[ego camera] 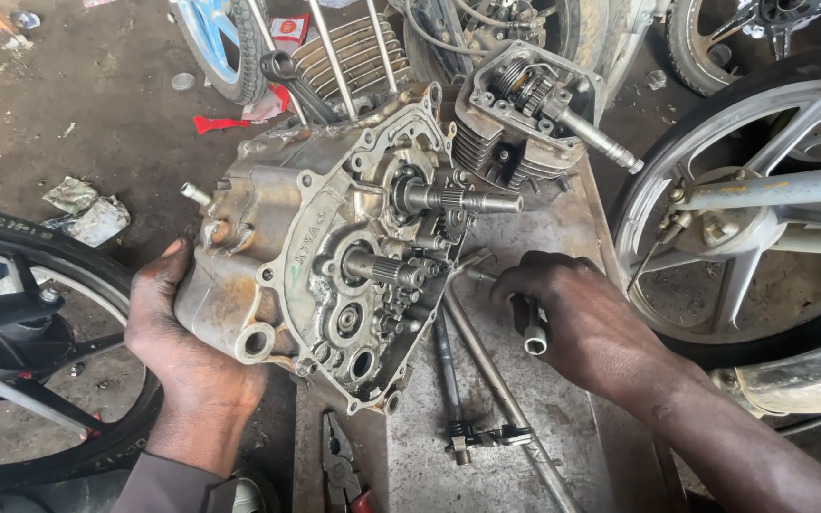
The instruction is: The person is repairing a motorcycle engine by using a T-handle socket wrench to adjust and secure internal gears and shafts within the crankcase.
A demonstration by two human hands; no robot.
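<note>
The left hand [178, 332] clamps on the near-left edge of the engine crankcase half [320, 256], palm against the outer wall, and holds the case tilted with its open face turned right. The case rests on the left edge of the metal bench [534, 237], at the middle of the view. Two splined shafts [448, 201] stand out of the open face toward the right.

The right hand [577, 318] is closed around a socket tool [534, 334], the hollow end pointing near. The tip of the tool sits at the lower right of the open face, beside the smaller gears [410, 280].

To do this step well, keep the case braced firmly, so that turning force at the tool does not roll it off the bench edge. Keep the tool square to the fastener and the left fingers clear of the open face. Loose rods [486, 370] lie under the right wrist; judge them a slip hazard.

The exact contact point of the tool tip is hidden by the fingers and gears, so the part it engages cannot be told. The pliers [339, 465] at the near edge are cut off. The cylinder head [525, 119] stands far, behind the case. Spoked wheels [762, 209] at right and left are only partly in view.
</note>
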